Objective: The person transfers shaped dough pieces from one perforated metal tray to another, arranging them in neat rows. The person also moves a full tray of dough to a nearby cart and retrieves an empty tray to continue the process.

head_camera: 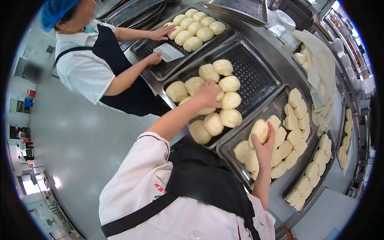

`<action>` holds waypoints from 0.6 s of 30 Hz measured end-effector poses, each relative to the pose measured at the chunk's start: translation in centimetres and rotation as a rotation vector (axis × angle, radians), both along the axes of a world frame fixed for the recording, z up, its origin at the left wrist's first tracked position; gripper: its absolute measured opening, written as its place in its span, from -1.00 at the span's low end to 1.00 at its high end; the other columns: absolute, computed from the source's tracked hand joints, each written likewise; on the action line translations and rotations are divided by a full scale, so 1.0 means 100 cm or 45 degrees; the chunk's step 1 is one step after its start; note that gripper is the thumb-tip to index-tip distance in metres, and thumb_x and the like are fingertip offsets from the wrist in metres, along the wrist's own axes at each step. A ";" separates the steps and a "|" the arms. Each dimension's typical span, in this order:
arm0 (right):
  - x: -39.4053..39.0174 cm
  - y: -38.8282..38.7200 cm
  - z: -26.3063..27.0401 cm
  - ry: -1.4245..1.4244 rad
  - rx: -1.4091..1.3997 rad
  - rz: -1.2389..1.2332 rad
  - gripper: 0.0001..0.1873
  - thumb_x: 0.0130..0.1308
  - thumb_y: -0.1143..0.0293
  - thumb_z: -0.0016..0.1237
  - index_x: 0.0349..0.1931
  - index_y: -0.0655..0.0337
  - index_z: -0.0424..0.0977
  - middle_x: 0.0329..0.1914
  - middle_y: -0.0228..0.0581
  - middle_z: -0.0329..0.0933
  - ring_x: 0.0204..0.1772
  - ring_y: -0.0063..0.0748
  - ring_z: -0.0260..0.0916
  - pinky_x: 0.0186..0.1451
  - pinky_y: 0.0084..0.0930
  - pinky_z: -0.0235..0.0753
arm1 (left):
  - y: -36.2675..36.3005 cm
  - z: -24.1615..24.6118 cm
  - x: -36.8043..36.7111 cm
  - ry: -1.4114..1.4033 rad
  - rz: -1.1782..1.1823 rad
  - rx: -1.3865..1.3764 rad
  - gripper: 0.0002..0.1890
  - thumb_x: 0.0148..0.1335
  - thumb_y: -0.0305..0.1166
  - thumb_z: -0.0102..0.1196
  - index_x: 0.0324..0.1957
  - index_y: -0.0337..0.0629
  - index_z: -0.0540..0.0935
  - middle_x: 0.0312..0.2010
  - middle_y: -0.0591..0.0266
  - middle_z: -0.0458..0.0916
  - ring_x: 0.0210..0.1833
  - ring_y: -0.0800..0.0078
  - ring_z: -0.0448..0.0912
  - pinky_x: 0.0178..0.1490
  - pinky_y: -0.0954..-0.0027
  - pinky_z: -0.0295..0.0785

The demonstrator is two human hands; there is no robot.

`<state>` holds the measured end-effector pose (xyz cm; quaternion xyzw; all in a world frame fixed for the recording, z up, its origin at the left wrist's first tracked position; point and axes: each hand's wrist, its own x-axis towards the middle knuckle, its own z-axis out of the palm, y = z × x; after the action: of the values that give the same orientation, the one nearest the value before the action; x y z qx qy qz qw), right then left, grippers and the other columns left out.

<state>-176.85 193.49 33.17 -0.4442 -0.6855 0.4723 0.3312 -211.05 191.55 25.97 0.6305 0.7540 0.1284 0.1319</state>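
Observation:
My left hand [210, 95] reaches over a perforated metal tray [255, 78], its fingers and thumb curled around a pale dough bun [220, 96]. Rounded buns stand close about it, one of them a smooth bun [230, 100] just to the right. My right hand [265, 142] grips an oblong dough piece [259, 132], tilted on end, between thumb and fingers. It is above a second metal tray [225, 149] of blocky dough pieces [285, 149] packed in rows. The palm hides part of the dough beneath it.
Across the bench, a co-worker [87, 57] rests one hand by buns on another perforated tray [144, 49] and holds a white slotted scraper [168, 52]. To the right lie a narrow dough tray [310, 177] and a cream cloth [319, 66] draped over more dough. Stacked metal trays [240, 9] stand behind.

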 end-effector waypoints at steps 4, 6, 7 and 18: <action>-0.108 0.048 -0.005 -0.311 0.383 -0.040 -0.07 0.14 0.28 0.35 0.52 0.22 0.20 0.54 0.09 0.25 0.59 0.03 0.16 0.62 -0.10 0.19 | -0.009 -0.007 -0.021 -0.174 -0.102 0.149 -0.23 0.14 0.04 0.37 0.40 0.08 0.52 0.53 -0.18 0.19 0.47 -0.28 0.29 0.56 -0.23 0.15; -0.130 0.081 -0.051 -0.895 0.649 -0.049 -0.07 0.15 0.06 0.27 0.54 0.00 0.22 0.64 0.15 0.12 0.68 0.29 -0.07 0.65 0.23 0.01 | -0.016 -0.003 -0.030 -0.306 -0.176 0.301 -0.27 0.21 -0.03 0.31 0.43 0.08 0.50 0.55 -0.16 0.19 0.47 -0.25 0.31 0.55 -0.22 0.15; -0.144 0.085 -0.062 -1.162 0.447 -0.001 -0.11 0.20 -0.03 0.21 0.55 -0.08 0.22 0.64 0.07 0.15 0.69 0.26 -0.06 0.63 0.33 -0.02 | -0.017 -0.001 -0.044 -0.318 -0.119 0.308 -0.28 0.21 -0.05 0.30 0.42 0.06 0.50 0.53 -0.16 0.23 0.46 -0.23 0.32 0.54 -0.19 0.17; -0.165 -0.031 -0.024 -0.598 0.621 0.199 -0.40 0.22 0.38 0.23 0.30 0.22 0.46 0.53 0.06 0.31 0.59 0.24 0.16 0.62 0.12 0.14 | -0.074 0.005 -0.131 -0.300 0.078 -0.358 0.13 0.08 0.01 0.32 0.65 0.13 0.01 0.51 -0.16 0.26 0.54 -0.12 0.26 0.50 -0.04 0.30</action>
<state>-193.31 190.36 30.77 -0.3946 -0.8677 0.2033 0.2237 -224.18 184.19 26.43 0.5632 0.7628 0.0986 0.3020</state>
